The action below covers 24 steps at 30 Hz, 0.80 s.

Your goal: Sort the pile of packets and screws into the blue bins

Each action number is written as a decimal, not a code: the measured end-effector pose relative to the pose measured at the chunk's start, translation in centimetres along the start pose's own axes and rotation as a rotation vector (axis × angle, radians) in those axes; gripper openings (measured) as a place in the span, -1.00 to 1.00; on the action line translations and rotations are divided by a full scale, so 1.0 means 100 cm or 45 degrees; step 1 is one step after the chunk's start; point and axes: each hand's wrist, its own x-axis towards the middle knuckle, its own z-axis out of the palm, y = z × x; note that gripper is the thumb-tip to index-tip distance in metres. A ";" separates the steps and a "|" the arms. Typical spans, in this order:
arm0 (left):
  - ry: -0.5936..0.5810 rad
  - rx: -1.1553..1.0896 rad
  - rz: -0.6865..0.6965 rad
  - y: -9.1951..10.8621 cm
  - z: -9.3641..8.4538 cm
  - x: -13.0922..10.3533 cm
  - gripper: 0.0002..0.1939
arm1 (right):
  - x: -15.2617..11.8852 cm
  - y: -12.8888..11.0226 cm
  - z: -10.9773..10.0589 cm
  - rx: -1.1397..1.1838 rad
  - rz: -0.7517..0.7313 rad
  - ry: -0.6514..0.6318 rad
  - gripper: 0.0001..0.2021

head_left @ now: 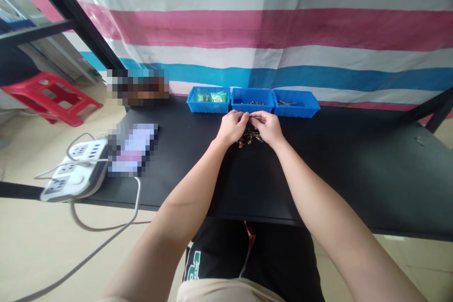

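My left hand and my right hand meet just in front of the middle blue bin, fingertips almost touching. Both are closed in a pinch; whatever lies between the fingers is too small or hidden to make out. Under and between them, a small pile of brass-coloured metal pieces, screw-like in shape, rests on the black table. More small metal pieces lie inside the middle bin.
The left blue bin contains green-and-white packets. Thin metal pieces lie in the right blue bin. A white power strip with cables and a blurred-out phone-like object occupy the table's left side. A red stool stands beyond.
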 end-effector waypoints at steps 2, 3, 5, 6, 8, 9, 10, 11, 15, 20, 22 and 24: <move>-0.005 -0.083 0.056 0.002 0.000 -0.001 -0.69 | -0.001 0.000 0.001 -0.048 -0.061 0.057 -0.72; -0.013 -0.132 0.072 0.002 -0.001 -0.002 -0.72 | -0.002 0.000 0.002 -0.083 -0.089 0.085 -0.71; -0.030 -0.222 0.077 0.003 -0.001 -0.002 -0.75 | -0.005 -0.001 0.002 -0.186 -0.127 0.125 -0.67; -0.039 -0.257 0.071 0.003 -0.001 -0.002 -0.77 | -0.006 -0.002 0.003 -0.256 -0.140 0.134 -0.65; -0.048 -0.302 0.048 0.003 -0.001 -0.002 -0.81 | -0.010 -0.005 0.003 -0.417 -0.165 0.135 -0.63; -0.048 -0.316 0.035 0.002 -0.001 -0.001 -0.84 | -0.011 -0.007 0.003 -0.495 -0.179 0.129 -0.62; -0.043 -0.331 0.021 0.001 0.000 -0.001 -0.85 | -0.012 -0.008 0.003 -0.564 -0.197 0.121 -0.60; -0.034 -0.347 0.009 0.000 0.000 0.000 -0.85 | -0.014 -0.009 0.004 -0.621 -0.217 0.110 -0.59; -0.008 -0.422 -0.022 -0.003 0.001 0.002 -0.79 | -0.016 -0.010 0.005 -0.742 -0.323 0.056 -0.56; 0.050 -0.519 -0.041 -0.011 0.006 0.005 -0.88 | -0.015 -0.008 0.006 -0.728 -0.311 0.070 -0.58; 0.082 -0.586 -0.050 -0.015 0.009 0.007 -0.88 | -0.014 -0.007 0.007 -0.658 -0.304 0.083 -0.60; 0.109 -0.658 -0.059 -0.017 0.010 0.009 -0.85 | -0.014 -0.006 0.008 -0.570 -0.294 0.084 -0.62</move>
